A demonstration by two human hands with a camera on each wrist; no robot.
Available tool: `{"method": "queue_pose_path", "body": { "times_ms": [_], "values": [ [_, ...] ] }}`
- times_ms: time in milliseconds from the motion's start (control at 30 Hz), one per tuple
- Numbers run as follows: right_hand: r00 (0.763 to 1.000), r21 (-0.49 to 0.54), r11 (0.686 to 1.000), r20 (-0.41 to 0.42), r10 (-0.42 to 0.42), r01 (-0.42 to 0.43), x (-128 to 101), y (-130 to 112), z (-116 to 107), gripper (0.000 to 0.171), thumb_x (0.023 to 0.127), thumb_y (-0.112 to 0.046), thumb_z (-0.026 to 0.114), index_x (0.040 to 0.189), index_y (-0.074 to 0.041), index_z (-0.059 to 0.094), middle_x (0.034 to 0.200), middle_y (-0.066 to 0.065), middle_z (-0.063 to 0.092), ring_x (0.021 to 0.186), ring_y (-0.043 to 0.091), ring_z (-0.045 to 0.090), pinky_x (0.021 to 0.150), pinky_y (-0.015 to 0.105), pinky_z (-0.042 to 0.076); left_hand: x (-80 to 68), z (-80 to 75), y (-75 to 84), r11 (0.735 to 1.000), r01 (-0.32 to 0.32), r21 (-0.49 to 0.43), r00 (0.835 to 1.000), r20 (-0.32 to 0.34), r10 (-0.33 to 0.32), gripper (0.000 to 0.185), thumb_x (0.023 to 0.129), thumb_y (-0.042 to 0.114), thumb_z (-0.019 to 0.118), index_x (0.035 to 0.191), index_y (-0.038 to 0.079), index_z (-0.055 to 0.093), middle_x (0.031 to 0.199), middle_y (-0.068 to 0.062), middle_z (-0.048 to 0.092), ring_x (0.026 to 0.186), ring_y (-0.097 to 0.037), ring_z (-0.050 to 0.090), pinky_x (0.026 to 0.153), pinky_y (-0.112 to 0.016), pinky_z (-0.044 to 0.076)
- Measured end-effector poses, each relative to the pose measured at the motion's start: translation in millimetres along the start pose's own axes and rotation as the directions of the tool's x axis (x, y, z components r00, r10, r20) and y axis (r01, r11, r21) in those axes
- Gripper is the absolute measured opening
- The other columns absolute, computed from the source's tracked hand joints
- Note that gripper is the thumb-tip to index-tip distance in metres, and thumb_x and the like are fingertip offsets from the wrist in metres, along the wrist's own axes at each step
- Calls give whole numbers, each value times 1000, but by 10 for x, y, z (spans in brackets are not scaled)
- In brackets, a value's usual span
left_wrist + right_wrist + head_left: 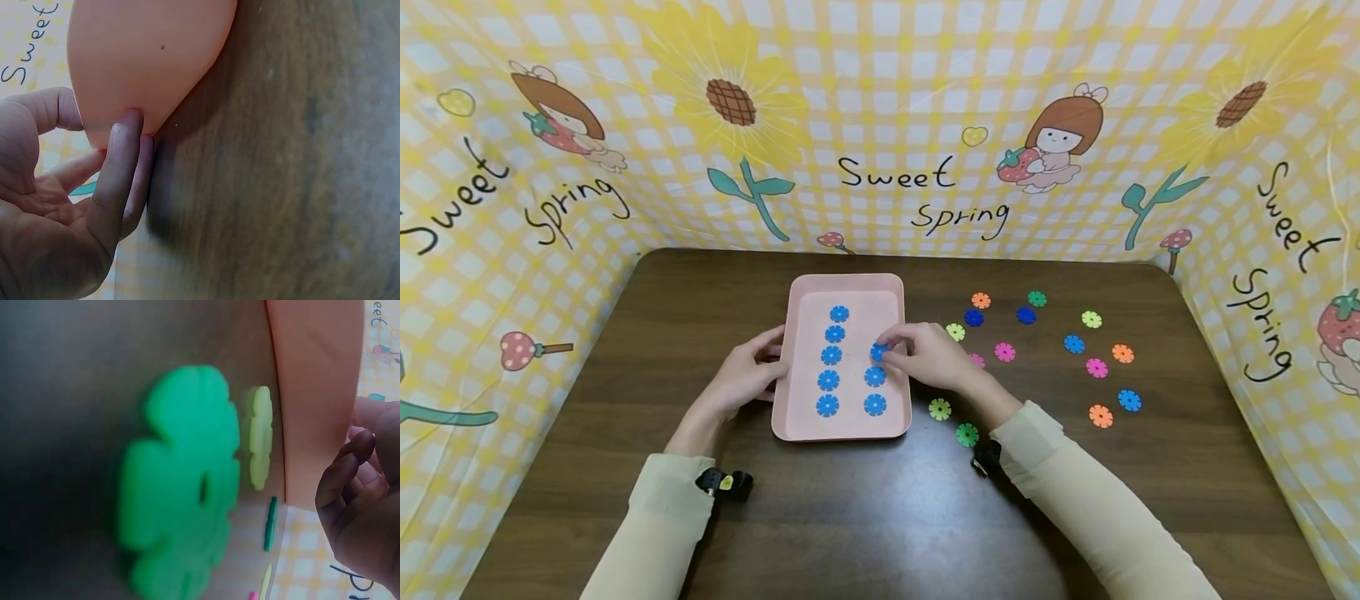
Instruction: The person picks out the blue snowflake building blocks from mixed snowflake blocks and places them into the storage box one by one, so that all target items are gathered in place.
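Note:
A pink tray lies mid-table with blue flower discs set in two columns. My right hand reaches over the tray's right rim and pinches one more blue disc just above the tray floor, at the top of the shorter right column. My left hand rests against the tray's left wall with its fingers straight along the tray. In the right wrist view the tray wall shows beside my curled fingers; the held disc is hidden there.
Several loose discs in orange, pink, blue and green lie scattered on the brown table right of the tray. A green disc and a yellow-green one lie by my right wrist. Printed cloth walls enclose three sides.

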State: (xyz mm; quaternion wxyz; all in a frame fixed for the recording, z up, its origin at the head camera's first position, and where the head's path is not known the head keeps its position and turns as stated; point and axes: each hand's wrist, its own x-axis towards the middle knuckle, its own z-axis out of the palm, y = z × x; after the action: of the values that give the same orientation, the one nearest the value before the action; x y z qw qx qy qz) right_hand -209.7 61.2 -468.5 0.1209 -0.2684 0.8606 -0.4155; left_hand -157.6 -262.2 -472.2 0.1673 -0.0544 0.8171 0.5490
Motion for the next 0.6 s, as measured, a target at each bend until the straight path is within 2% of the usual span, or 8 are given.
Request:
{"method": "queue_pose_path", "body": {
  "times_ms": [133,267,600],
  "values": [
    [1000,-71,997,8,10,-9,79,-34,37,19,96,-23,74,113,-16,78,99,-6,73,75,13,62,64,30,52,-1,0,3,1000,-7,2,1000,-1,7,75,94,10,60,164,18,33,140,-25,52,100,-32,67,71,-43,64],
    [999,-124,992,26,26,-23,132,-38,64,18,96,-23,74,113,-18,78,99,-7,74,89,10,66,80,31,57,-3,3,6,1000,-9,2,1000,0,9,75,95,10,60,164,18,33,139,-25,52,99,-31,67,71,-43,64],
    [999,-203,979,46,17,-7,166,-26,84,22,96,-25,75,116,-17,77,105,-5,75,93,10,66,88,35,57,-5,3,1,1000,-10,7,1000,-2,10,75,95,10,60,164,17,33,139,-25,53,99,-32,67,71,-43,64]
  ]
}}
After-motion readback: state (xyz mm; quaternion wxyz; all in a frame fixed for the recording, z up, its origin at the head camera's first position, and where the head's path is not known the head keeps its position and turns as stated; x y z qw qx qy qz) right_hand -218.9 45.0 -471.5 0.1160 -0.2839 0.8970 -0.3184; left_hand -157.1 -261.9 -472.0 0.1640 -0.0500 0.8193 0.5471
